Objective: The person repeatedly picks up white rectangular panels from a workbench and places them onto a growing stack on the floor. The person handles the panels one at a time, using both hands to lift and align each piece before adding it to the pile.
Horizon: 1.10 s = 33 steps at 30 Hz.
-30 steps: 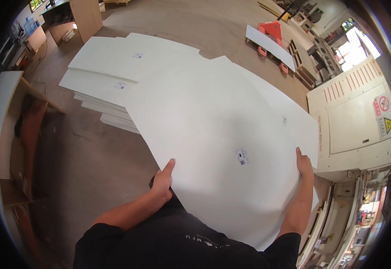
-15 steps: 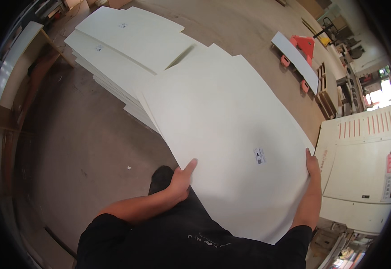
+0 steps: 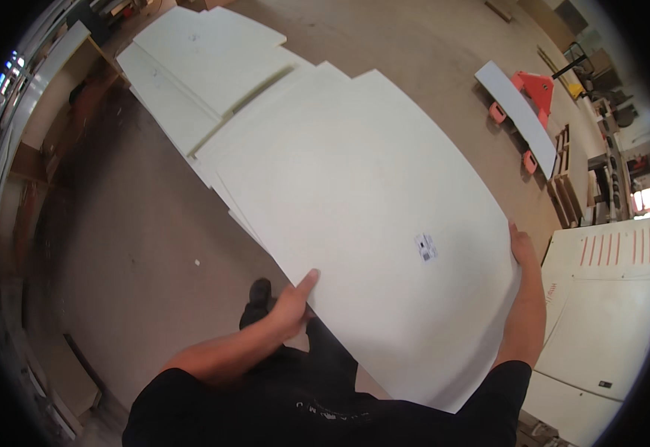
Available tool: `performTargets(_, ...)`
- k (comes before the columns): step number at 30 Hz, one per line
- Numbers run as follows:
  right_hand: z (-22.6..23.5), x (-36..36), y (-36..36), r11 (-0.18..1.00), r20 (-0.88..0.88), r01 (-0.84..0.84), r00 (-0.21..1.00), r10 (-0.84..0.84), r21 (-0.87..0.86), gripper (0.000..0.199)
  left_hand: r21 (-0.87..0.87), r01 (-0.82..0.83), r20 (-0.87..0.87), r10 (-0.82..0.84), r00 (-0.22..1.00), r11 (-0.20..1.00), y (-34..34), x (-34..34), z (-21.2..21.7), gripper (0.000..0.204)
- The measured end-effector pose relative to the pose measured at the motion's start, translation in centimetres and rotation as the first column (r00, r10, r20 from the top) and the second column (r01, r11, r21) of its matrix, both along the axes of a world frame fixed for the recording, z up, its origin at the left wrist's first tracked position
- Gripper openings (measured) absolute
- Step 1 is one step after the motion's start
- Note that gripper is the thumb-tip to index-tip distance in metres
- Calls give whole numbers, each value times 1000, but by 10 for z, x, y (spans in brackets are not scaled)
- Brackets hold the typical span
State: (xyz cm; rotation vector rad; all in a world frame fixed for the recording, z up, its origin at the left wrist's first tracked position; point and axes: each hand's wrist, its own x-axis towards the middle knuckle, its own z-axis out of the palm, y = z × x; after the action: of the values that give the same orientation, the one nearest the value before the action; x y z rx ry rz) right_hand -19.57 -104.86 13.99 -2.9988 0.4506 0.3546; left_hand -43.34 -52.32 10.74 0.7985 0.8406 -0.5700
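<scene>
The person holds a big white board (image 3: 362, 223) with both hands. The left hand (image 3: 291, 305) grips the board's near left edge, with the thumb lying on top and the other fingers tucked under it. The right hand (image 3: 522, 246) is curled around the board's right edge, fingers wrapped over the side. The board is held up in front of the body, above the floor (image 3: 139, 238), and it tilts away from the person. A small label (image 3: 425, 247) sits on top of the board, near the right hand.

The far end of the board reaches over a stack of white boards (image 3: 198, 67) that lies on the brown floor. The boards in the stack are fanned out, so their corners stick out past each other.

One dark shoe (image 3: 256, 298) shows on the floor, just below the left hand. Far off to the right, a long white panel (image 3: 515, 112) rests on a red cart (image 3: 537, 89). A big white machine cover (image 3: 608, 313) is at the right side, just beside the right arm.
</scene>
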Motion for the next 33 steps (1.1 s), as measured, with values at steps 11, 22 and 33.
performTargets(11,-94,-56,33,948,280,-280,908,312,-150,54,907,-310,87,-593,801,-285,112,61,-54,49)
performTargets(22,-113,-181,-116,424,-15,611,581,-814,668,67,940,-245,136,-399,907,-237,262,181,-136,52)
performTargets(33,-141,-184,-149,984,344,149,933,-107,-99,43,868,-475,378,-427,822,-146,207,161,-120,30)
